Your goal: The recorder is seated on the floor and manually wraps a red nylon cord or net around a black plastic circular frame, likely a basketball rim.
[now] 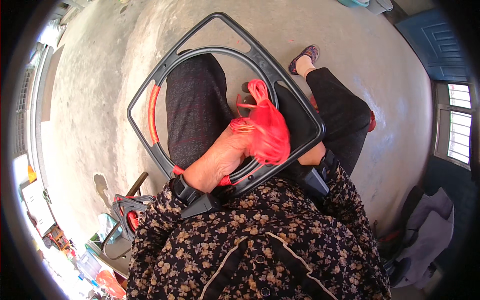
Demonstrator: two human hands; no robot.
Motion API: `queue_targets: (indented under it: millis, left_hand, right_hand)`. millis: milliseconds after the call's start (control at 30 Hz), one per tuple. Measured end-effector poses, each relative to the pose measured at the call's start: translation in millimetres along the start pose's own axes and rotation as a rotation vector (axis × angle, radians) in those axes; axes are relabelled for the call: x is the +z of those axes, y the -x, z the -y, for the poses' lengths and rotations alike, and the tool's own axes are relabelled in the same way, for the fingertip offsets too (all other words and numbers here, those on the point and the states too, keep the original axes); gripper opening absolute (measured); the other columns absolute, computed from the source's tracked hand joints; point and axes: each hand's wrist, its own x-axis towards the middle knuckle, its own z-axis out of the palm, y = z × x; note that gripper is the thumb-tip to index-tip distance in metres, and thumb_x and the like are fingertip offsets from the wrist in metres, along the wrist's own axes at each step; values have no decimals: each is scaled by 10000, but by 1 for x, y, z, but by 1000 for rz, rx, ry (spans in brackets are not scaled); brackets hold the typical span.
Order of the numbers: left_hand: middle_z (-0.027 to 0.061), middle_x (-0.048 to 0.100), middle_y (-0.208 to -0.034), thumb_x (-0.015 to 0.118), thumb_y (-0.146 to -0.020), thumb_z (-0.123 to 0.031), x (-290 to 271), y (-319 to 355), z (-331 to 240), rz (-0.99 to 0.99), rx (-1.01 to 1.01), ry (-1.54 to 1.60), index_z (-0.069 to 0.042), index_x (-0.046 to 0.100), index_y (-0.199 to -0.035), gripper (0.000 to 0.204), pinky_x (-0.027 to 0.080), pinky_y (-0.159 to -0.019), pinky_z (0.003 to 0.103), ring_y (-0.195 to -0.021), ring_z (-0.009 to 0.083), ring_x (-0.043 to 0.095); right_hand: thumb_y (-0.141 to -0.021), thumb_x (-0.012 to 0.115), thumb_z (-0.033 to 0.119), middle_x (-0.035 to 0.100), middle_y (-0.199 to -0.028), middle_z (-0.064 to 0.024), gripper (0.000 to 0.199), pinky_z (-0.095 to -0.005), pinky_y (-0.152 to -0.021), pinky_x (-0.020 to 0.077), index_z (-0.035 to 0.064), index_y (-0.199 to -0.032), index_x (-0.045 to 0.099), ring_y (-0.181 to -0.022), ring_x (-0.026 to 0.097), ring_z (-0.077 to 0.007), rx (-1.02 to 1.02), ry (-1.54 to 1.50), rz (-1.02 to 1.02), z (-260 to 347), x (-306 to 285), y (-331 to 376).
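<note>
We keep our left hand point(220, 162) fingers clamped on the bunched red plastic cord point(267, 132), pulling each wrap tight against the black plastic ring frame point(227, 52); right hand point(312, 155) fingers hidden behind it, cannot tell.

Single head-worn fisheye view, looking steeply down over the wearer's chest and lap onto a concrete floor point(100, 75). The floral-sleeved torso fills the lower centre, very near the lens; a black frame point(225, 100) occupies mid-frame at arm's length. Straight edges bow toward the dark circular rim. No second view overlaps.
</note>
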Motion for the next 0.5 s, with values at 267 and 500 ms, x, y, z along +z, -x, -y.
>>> queue_targets:
  millis: [267,500]
  left_hand:
    - [51,681,-847,633,-878,-125,-9,-3,0,110,-28,-93,-25,634,-981,143,557,-606,253,-696,119,660]
    - [-30,637,-783,659,-871,-171,-11,-3,2,59,11,-194,-67,644,-960,138,475,-577,191,-627,46,570]
  right_hand:
    - [-778,626,49,501,-1343,-120,580,-369,-1079,311,51,-1334,460,-1258,446,-256,118,-517,-19,-3,8,17]
    - [-758,677,132,506,-1314,-115,575,-347,-1045,330,38,-1293,490,-1210,479,-248,125,-359,59,5,-28,14]
